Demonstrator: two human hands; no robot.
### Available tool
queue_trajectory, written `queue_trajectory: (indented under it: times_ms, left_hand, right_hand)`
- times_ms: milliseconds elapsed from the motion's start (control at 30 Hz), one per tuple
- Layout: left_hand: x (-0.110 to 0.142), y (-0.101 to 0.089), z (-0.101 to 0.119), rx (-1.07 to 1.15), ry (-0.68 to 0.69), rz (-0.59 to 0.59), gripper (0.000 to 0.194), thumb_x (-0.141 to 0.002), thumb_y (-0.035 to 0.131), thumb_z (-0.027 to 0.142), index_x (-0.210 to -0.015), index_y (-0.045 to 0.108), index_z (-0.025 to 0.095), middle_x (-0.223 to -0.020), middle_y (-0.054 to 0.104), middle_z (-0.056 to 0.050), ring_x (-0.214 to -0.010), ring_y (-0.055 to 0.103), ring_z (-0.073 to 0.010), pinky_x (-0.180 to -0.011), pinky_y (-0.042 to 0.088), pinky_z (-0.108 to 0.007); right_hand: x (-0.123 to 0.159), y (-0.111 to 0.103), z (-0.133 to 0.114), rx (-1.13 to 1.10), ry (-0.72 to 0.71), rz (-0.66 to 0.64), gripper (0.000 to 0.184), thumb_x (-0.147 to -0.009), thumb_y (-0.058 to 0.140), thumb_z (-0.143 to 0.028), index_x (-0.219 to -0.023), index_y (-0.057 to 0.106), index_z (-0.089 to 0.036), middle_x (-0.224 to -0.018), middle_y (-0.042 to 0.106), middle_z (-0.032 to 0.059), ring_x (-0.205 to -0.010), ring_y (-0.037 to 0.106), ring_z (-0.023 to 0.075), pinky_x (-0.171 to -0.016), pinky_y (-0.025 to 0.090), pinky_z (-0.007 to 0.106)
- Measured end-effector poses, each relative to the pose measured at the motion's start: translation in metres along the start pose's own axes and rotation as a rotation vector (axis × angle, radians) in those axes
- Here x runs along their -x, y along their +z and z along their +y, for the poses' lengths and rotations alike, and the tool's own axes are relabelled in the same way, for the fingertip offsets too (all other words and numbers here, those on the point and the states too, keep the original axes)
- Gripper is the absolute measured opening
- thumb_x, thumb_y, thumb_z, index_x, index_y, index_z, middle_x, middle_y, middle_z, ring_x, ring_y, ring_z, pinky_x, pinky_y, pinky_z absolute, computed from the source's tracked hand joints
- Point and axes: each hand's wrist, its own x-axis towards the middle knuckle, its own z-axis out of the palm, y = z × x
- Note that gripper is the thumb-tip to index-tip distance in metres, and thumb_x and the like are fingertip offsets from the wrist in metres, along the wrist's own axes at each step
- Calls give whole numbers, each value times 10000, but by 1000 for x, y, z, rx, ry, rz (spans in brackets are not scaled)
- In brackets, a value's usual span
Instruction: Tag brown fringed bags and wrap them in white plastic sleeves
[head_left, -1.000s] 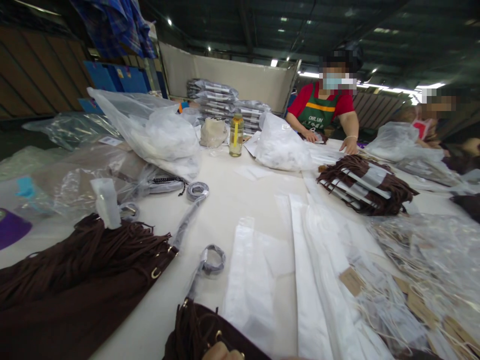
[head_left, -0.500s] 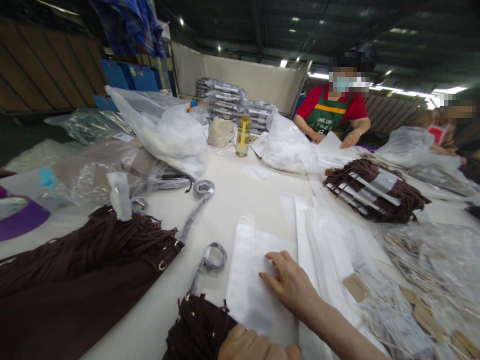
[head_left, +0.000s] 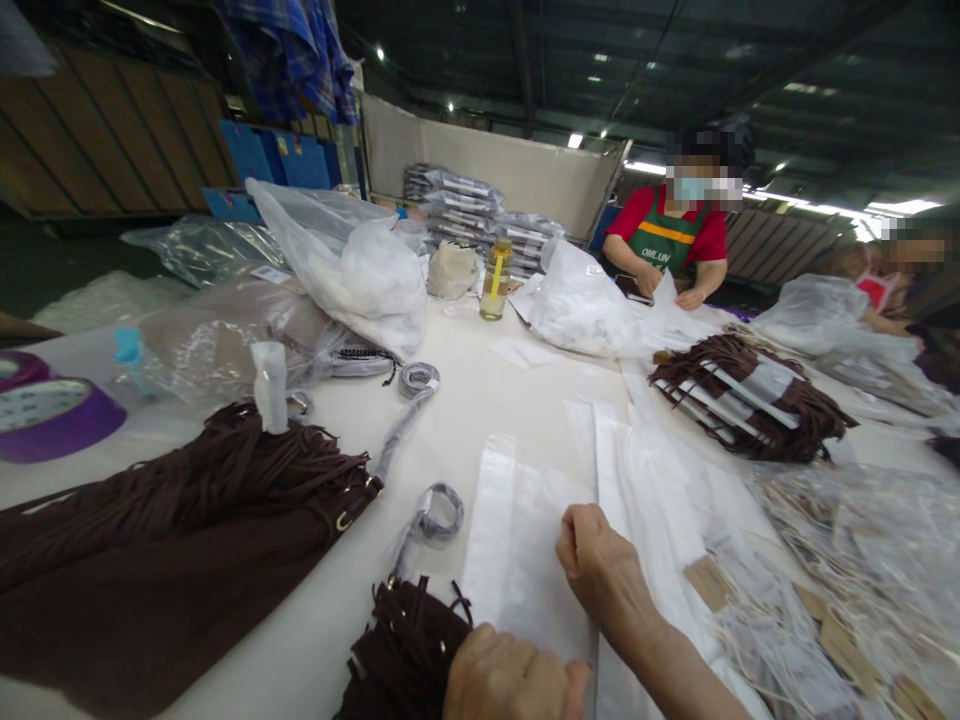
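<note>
My left hand (head_left: 514,675) is at the bottom edge, its fingers curled down on the near end of a flat, milky plastic bag (head_left: 536,575). Higher up, my right hand (head_left: 604,565) has its fingers pinched together at the right side of that same bag; the fingertips are hidden. Touching or just beside my left hand is a dark brown fringed bag (head_left: 409,650), partly cut off, with its strap wrapped and coiled (head_left: 439,515). A larger brown fringed handbag (head_left: 172,560) lies at the left.
More white plastic bags (head_left: 660,500) lie along my right, then tags with cords (head_left: 802,620). Bundled brown fringe pieces (head_left: 750,395) sit beyond. Purple tape (head_left: 67,430) is at the left. A bottle (head_left: 495,280) stands farther back. Across the table, a co-worker (head_left: 675,230) handles white sheets.
My right hand has gone from spread fingers above the plastic bag to a closed pinch at its right side. My left hand stays closed. The whole view has shifted slightly.
</note>
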Motion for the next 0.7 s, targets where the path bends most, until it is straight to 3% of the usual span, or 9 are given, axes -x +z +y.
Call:
queue_trajectory:
  times_ms: [167, 233, 400, 567, 700]
  left_hand:
    - [0, -2, 3, 45, -47, -109, 336, -884, 420, 201, -549, 421, 207, -446, 482, 33, -410, 477, -150, -487, 265, -313]
    - [-1, -3, 5, 50, -77, -143, 329, -887, 413, 202, -558, 432, 206, -465, 495, 29, -436, 495, -159, -512, 282, -309]
    - [0, 0, 10, 10, -131, -181, 294, -857, 472, 222, -563, 464, 201, -490, 526, 14, -473, 516, -186, -547, 312, -312]
    - [-4, 0, 9, -40, -142, -231, 225, -807, 567, 221, -595, 500, 182, -532, 545, -4, -528, 518, -199, -574, 333, -320]
    - [-11, -17, 8, -33, -148, -233, 190, -845, 501, 170, -656, 513, 173, -637, 552, -26, -647, 516, -213, -614, 356, -332]
  right_hand:
    - [13, -26, 0, -38, -74, 261, 223, -861, 301, -174, -725, 477, -166, -612, 509, 27, -419, 464, 126, -378, 273, 221]
    - [18, -32, -4, -205, 23, 226, 201, -842, 321, -200, -778, 507, -155, -634, 559, 48, -454, 512, 147, -404, 319, 233]
    - [21, -42, -21, -952, 515, 55, 130, -713, 502, -317, -670, 502, -195, -556, 566, 4, -527, 563, 165, -528, 422, 273]
    - [18, -50, -39, -1186, 610, 69, 165, -602, 605, -313, -611, 496, -189, -521, 559, -20, -497, 561, 144, -505, 460, 271]
    - [18, -62, -43, -1327, 670, 166, 312, -582, 635, -302, -836, 486, -197, -601, 580, -59, -571, 581, 129, -597, 500, 288]
